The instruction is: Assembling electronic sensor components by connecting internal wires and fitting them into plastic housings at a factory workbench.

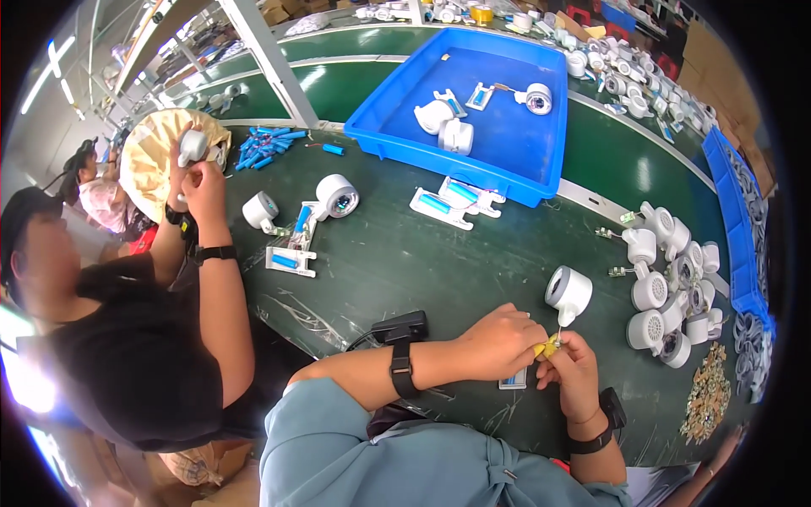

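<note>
My left hand (500, 345) and my right hand (569, 373) meet above the green table, fingertips pinched together on a small yellowish piece (551, 346). Its exact kind is partly hidden by the fingers. Just beyond it lies a round white fan head (570, 291), its narrow neck toward my hands and a thin wire running down to the piece. Below my left hand, a white casing part (513, 379) shows in part on the table. Black straps circle both my wrists.
Right are piled white fan heads (659, 283), metal bits (708, 397) and a blue bin of grey parts (737, 228). Ahead stand a blue tray (384, 150) and casings with blue batteries (456, 201). Left, a co-worker's hands (203, 190) handle a white part near loose batteries (263, 148).
</note>
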Demonstrator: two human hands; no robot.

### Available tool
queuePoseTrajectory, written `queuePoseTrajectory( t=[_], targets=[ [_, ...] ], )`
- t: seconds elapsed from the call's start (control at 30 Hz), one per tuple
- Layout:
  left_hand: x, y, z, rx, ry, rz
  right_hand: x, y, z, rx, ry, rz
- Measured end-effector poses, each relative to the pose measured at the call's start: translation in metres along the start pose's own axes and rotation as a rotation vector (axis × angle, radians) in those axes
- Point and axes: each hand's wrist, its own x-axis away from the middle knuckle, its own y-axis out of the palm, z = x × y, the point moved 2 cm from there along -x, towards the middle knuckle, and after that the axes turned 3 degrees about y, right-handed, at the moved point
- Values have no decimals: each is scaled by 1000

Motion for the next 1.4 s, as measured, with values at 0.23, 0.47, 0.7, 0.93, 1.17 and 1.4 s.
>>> queuePoseTrajectory(
  t=[0.23,0.47,0.7,0.93,1.17,1.4],
  targets=[
    [1,0,0,9,-126,-9,-3,-1,8,20,-50,15],
    [-2,-5,-1,-11,-77,38,-4,-2,12,93,-83,45],
    [-6,-5,1,-46,-123,-57,-4,-5,14,31,-84,15],
    [-2,-11,-4,-44,-76,11,-6,6,4,84,-40,15],
    [-2,-4,-5,14,-50,-15,3,1,8,98,3,52],
    [11,-11,-5,-52,-119,33,-14,14,12,129,43,-116]
  ],
)
